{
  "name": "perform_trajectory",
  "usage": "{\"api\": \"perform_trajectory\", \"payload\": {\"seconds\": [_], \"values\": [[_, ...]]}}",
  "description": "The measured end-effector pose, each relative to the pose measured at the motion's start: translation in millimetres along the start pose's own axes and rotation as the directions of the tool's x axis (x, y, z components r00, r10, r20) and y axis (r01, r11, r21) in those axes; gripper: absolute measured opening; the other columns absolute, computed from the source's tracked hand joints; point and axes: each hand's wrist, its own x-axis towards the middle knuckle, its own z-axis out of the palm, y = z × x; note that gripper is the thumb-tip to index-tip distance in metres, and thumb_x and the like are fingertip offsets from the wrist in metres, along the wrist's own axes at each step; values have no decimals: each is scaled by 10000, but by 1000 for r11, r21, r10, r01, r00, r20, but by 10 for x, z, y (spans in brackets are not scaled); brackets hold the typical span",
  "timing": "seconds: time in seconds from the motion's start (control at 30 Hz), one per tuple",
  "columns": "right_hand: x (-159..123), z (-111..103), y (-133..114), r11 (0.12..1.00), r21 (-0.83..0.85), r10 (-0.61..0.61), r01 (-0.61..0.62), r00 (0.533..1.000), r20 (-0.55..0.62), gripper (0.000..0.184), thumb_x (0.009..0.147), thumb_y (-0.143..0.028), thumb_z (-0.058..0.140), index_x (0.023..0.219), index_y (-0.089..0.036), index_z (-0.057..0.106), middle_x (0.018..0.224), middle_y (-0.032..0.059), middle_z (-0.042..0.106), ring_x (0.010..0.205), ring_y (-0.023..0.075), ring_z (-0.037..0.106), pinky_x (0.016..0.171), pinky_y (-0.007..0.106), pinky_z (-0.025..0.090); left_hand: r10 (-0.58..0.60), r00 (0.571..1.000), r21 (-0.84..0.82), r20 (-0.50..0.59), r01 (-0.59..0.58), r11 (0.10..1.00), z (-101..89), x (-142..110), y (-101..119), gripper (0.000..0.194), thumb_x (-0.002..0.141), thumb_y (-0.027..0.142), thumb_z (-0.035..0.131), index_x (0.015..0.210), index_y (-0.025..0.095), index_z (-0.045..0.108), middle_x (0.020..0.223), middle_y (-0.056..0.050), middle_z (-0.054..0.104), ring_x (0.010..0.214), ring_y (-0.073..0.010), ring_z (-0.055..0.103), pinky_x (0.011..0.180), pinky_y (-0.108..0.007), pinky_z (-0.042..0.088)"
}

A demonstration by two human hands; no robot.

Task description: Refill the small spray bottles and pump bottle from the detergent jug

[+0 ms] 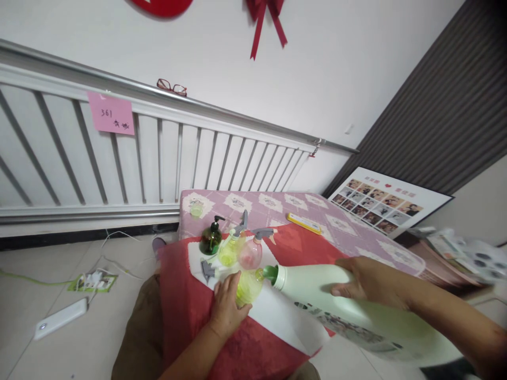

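Observation:
My left hand (229, 306) is closed around a yellow, see-through spray bottle (250, 286) whose top is off. In my right hand (366, 282) is a large pale green jug (348, 306), tipped on its side, its green spout (271, 273) right at the yellow bottle's neck. I cannot tell whether liquid is flowing. A grey spray head (207, 270) lies loose beside my left hand. Just behind stand a pink spray bottle (250, 253), another yellow spray bottle (228, 250) with a grey trigger, and a dark green pump bottle (211, 238).
A red and white cloth (293, 316) covers part of the table (273, 203). A yellow box (304, 222) and a small pale green cup (196, 209) sit farther back. A white radiator (178, 158) runs behind. On the floor lie a white power bank (61, 317) and cables.

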Motion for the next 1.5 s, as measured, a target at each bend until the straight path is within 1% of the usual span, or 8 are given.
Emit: {"api": "perform_trajectory", "payload": {"seconds": [0.27, 0.5, 0.77, 1.1, 1.4, 1.5], "values": [[18, -2, 14, 1000, 10, 6, -6, 1000, 1, 346, 741, -525, 564, 820, -189, 591, 831, 82, 714, 765, 258, 651, 615, 302, 428, 4, 1000, -10, 5, -4, 1000, -10, 1, 3, 780, 667, 290, 639, 1376, 197, 327, 1371, -101, 471, 1292, -267, 380, 1103, -441, 226], [10, 7, 21, 1000, 19, -1, 1, 1000, -1, 383, 737, -556, 563, 814, -182, 594, 823, 87, 715, 755, 260, 647, 603, 300, 422, 4, 1000, -10, 0, -4, 1000, -19, 1, 7, 783, 661, 289, 641, 1375, 193, 333, 1367, -104, 472, 1283, -271, 389, 1094, -435, 241], [2, -2, 2, 1000, 14, 25, -25, 1000, 3, 355, 746, -534, 571, 823, -189, 594, 834, 78, 715, 767, 258, 652, 623, 307, 433, 2, 1000, -11, 6, -2, 1000, -9, -3, 7, 785, 660, 292, 644, 1373, 192, 331, 1368, -107, 470, 1286, -270, 387, 1096, -443, 235], [5, 1, -2, 1000, 12, 21, -21, 1000, 2, 347, 751, -535, 562, 816, -194, 585, 825, 72, 712, 764, 249, 654, 618, 298, 431, -14, 1000, -10, 22, 14, 1000, -12, -1, 10, 789, 662, 295, 635, 1378, 192, 321, 1379, -108, 460, 1296, -270, 378, 1109, -448, 216], [5, -6, -2, 1000, -10, 22, -22, 1000, 9, 359, 744, -549, 555, 815, -198, 584, 823, 68, 711, 759, 249, 653, 605, 289, 426, -2, 1000, 2, 9, 2, 1000, -4, 2, 1, 793, 656, 299, 644, 1375, 200, 326, 1370, -105, 469, 1289, -272, 388, 1096, -445, 241], [-6, -13, -13, 1000, 5, 27, -27, 1000, 15, 367, 742, -555, 556, 818, -197, 585, 820, 68, 711, 759, 249, 654, 609, 287, 428, -3, 1000, 4, 5, 3, 1000, 2, -1, -1, 788, 660, 294, 639, 1376, 204, 322, 1373, -102, 466, 1292, -268, 383, 1101, -444, 232]]}}
